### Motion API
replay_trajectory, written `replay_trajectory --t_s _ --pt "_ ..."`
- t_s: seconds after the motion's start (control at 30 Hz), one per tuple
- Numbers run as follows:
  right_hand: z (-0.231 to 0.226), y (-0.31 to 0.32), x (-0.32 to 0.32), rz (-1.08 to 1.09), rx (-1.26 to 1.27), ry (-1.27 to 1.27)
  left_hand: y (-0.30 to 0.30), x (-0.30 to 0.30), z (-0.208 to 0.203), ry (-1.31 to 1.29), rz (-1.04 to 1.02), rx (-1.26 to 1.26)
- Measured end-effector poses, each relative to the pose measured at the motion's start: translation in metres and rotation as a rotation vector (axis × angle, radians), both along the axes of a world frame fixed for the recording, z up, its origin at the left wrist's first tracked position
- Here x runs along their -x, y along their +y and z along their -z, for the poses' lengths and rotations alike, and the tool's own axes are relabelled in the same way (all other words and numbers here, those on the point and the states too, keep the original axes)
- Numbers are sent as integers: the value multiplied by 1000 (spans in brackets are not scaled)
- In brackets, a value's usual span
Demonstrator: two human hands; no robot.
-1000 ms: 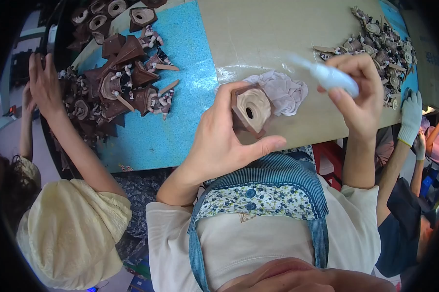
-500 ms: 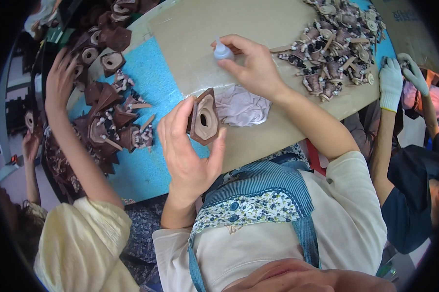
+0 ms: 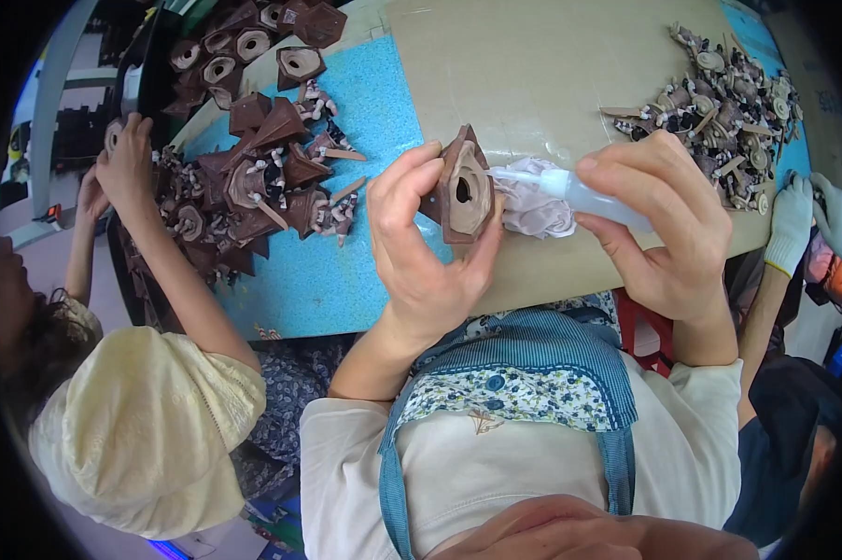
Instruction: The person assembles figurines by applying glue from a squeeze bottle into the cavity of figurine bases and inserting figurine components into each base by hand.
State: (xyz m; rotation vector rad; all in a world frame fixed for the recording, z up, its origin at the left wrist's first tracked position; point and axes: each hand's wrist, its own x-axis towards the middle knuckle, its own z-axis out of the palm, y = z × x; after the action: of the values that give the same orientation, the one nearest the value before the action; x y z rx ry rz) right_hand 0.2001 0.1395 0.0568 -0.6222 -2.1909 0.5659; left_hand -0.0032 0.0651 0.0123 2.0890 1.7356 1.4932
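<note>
My left hand (image 3: pixel 426 247) grips a dark brown roof-shaped piece (image 3: pixel 465 191) by its edges. Its pale underside, with a dark hole in the middle, is turned to the right. In my right hand (image 3: pixel 668 219) is a small translucent squeeze bottle (image 3: pixel 598 199), held sideways between thumb and fingers. The bottle's thin nozzle points left and is at, or very close to, the pale rim of the brown piece; I cannot tell if they touch. Behind both lies a crumpled whitish cloth (image 3: pixel 540 210) on the table.
Brown roof pieces and small figures are heaped on the blue mat (image 3: pixel 332 275) at the left. Another pile of figurine parts (image 3: pixel 720 121) lies far right on the tan tabletop (image 3: pixel 524 75). Co-workers sit on both sides; one at right wears white gloves (image 3: pixel 794 224).
My right hand has swung right and toward me, tipping the bottle from upright to sideways, its nozzle now at the brown piece. The left co-worker's hand has left the roof pieces.
</note>
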Motion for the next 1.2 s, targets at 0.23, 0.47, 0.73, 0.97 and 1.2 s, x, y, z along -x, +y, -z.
replay_trajectory --t_s 0.23,0.47,0.73,0.97,1.2 --pt "-10 -4 7 -24 -127 -44 1 2 2 56 -23 -98" --pt "-24 -11 7 -90 -46 -111 1 6 11 65 -35 -142" --pt "-1 4 1 -101 266 31 -3 10 27 -189 -7 -141" --pt "69 43 19 -99 863 597 -12 2 20 -808 54 182" --pt "123 70 49 174 562 150 -22 4 19 -1130 290 409"
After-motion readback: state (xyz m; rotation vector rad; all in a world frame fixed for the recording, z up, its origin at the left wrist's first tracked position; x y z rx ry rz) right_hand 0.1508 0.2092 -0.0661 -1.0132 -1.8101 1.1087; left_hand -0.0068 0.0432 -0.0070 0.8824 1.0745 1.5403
